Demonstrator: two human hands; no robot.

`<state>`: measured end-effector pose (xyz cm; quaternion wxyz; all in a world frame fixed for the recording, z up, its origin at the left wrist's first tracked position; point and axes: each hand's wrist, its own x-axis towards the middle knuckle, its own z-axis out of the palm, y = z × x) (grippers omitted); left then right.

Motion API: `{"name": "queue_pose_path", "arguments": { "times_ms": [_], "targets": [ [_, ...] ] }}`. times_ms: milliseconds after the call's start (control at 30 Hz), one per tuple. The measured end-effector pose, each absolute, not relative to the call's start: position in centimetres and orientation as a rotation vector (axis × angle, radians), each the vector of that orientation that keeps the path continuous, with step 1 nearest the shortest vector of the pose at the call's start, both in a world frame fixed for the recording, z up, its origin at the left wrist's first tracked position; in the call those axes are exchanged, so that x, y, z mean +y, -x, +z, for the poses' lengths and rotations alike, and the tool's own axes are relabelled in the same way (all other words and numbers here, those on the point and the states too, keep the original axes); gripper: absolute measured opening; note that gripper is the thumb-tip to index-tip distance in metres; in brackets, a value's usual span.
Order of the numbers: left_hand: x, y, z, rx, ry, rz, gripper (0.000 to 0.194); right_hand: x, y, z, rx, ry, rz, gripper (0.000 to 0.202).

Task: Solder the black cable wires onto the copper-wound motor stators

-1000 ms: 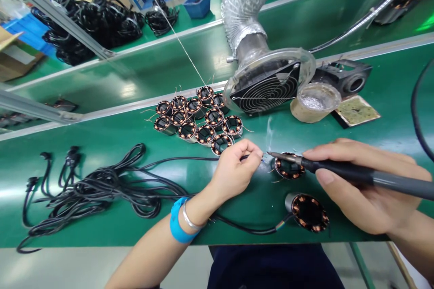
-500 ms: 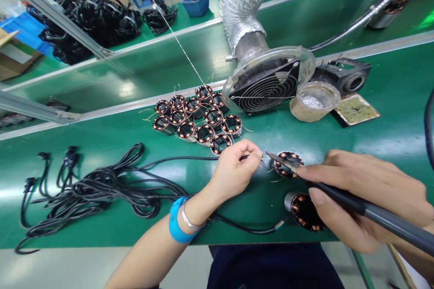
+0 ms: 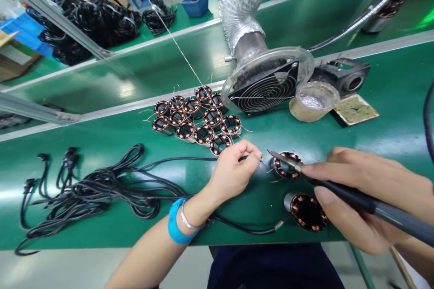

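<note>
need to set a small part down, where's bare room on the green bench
There's bare green bench between the yellowish pad and the black cord at far right, also left of the clustered cores, between the cables and back rail. It's crowded around the cores, cables, left hand, right hand and soldering iron.

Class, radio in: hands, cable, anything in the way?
Left hand pinches black cable, wire ends protruding. Right hand grips soldering iron, tip apart from them. Shaft overlaps stator in view.

Left hand (image 3: 235, 169) pinches black cable (image 3: 203, 158); right hand (image 3: 373, 189) holds soldering iron (image 3: 346, 195), tip (image 3: 276, 155) near wires (image 3: 262, 160).
</note>
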<state>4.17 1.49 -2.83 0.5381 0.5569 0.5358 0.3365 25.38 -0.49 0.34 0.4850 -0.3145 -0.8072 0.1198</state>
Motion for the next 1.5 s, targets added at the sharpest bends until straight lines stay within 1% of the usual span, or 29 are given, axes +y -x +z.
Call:
{"name": "queue_pose_path", "arguments": {
  "times_ms": [300, 500, 567, 767, 867, 1000, 1133, 1300, 1400, 1500],
  "targets": [
    [1.5, -4.2, -2.8, 1.273, -1.311, 0.789, 0.02, -0.3, -25.5, 0.0, -1.953, 0.726, 0.325, 0.037],
    [1.5, -4.0, -2.6, 1.251, -1.302, 0.764, 0.02, 0.2, -25.2, -0.5, -1.97, 0.842, 0.221, 0.041],
    [1.5, -3.9, -2.5, 1.222, -1.306, 0.745, 0.019, 0.7, -24.8, -0.9, -1.989, 0.855, 0.235, 0.042],
    [1.4, -3.2, -2.3, 1.076, -1.38, 0.649, 0.027, 2.2, -23.1, -1.9, -2.105, 0.752, 0.384, 0.025],
    [1.2, -2.7, -2.0, 1.054, -1.452, 0.591, 0.029, 2.2, -22.8, -2.0, -2.135, 0.716, 0.368, 0.024],
    [1.1, -2.6, -1.3, 1.103, -1.527, 0.528, 0.025, 1.7, -23.2, -2.1, -2.123, 0.729, 0.341, 0.023],
    [1.2, -3.0, -1.5, 1.09, -1.349, 0.545, 0.029, 1.4, -23.7, -2.2, -2.124, 0.727, 0.343, 0.027],
    [1.0, -3.6, -2.2, 1.063, -1.13, 0.632, 0.037, 1.6, -23.7, -2.4, -2.113, 0.787, 0.511, 0.033],
    [0.6, -3.9, -2.3, 1.098, -1.066, 0.663, 0.039, 1.7, -23.7, -2.7, -2.08, 0.812, 0.527, 0.033],
    [0.2, -4.3, -2.2, 1.159, -1.032, 0.686, 0.037, 1.7, -23.8, -3.0, -2.032, 0.835, 0.459, 0.028]
  ]
}}
